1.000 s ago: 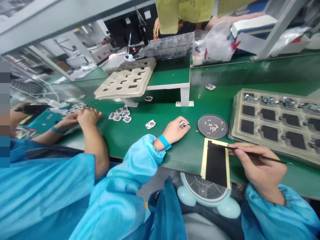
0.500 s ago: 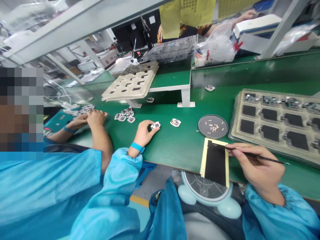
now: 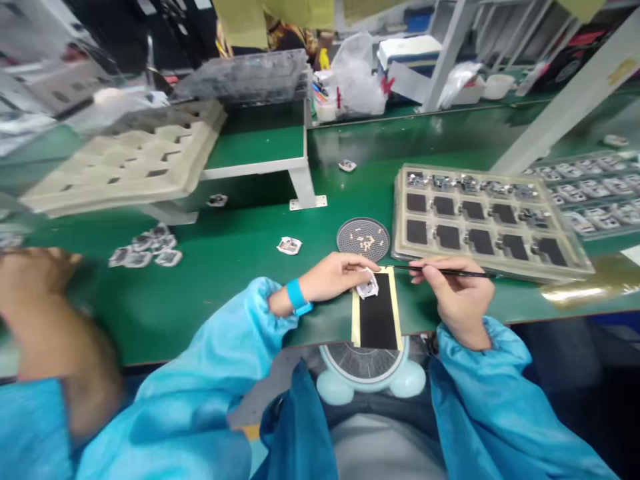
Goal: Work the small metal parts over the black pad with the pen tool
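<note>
My left hand [image 3: 336,276] pinches a small white housing [image 3: 369,285] with electronic parts inside, over the upper part of a black pad [image 3: 377,325] edged in yellow tape. The pad lies at the table's front edge. My right hand [image 3: 461,293] is closed on thin black tweezers [image 3: 467,273], their tip pointing left near the pad's top edge. Just behind the pad is a round perforated dish [image 3: 346,248] with several tiny beige pieces scattered on it. Another white housing [image 3: 289,246] rests on the green table to the left of the dish.
A stacked compartment tray [image 3: 487,245] with black pieces and small parts stands right of the dish. A raised shelf [image 3: 250,160] carries a cream tray [image 3: 135,160]. Several housings [image 3: 143,257] cluster on the left, near a co-worker's blurred hand [image 3: 35,280]. A slanted post [image 3: 565,93] stands behind the compartment tray.
My left hand has carried the housing rightward to the black pad. My right hand still grips the tweezers near the pad's top. The head view has turned right.
</note>
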Demonstrator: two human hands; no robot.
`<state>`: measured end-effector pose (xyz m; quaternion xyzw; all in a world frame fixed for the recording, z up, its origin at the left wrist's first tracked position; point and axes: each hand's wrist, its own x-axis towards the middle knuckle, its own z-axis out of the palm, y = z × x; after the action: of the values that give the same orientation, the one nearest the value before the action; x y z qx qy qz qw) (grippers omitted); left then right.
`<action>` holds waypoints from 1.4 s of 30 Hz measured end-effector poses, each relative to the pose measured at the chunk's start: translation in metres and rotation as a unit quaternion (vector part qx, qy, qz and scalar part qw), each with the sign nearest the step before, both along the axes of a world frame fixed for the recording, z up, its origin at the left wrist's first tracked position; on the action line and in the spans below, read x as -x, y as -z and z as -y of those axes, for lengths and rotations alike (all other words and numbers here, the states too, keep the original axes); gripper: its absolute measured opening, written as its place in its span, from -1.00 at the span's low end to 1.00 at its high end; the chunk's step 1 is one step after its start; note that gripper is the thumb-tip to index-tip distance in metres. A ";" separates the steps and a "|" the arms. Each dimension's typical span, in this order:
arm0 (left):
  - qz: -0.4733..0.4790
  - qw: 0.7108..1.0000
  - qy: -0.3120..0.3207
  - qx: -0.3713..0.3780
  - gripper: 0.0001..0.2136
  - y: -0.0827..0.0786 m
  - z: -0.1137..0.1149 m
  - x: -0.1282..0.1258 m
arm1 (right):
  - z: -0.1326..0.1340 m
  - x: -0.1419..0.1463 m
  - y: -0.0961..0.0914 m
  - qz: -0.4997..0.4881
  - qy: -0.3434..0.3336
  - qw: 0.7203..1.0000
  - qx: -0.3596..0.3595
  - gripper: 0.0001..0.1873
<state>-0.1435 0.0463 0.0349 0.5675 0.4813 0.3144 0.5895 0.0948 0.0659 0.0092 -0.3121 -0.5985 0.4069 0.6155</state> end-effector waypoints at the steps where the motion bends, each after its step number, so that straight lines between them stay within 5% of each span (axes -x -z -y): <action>1: -0.018 1.000 -0.010 -0.018 -0.73 0.005 0.002 -0.002 | 0.000 0.000 0.001 -0.001 -0.007 1.000 -0.005 -0.90; 5: -0.096 0.990 -0.050 -0.085 -0.78 0.019 0.016 -0.002 | 0.002 0.000 0.004 0.036 -0.080 0.996 -0.022 -0.86; 10: -0.183 0.975 -0.053 -0.119 -0.76 0.017 0.022 -0.002 | 0.003 0.000 0.002 0.111 -0.134 0.985 -0.016 -0.83; 42: -0.200 0.971 -0.066 -0.111 -0.74 0.011 0.024 -0.005 | 0.006 0.006 0.001 0.190 -0.147 0.962 -0.133 -0.68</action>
<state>-0.1387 0.0220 0.0243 0.6481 0.5879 0.2838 0.3922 0.0890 0.0595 0.0078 -0.2074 -0.7922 0.3435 0.4598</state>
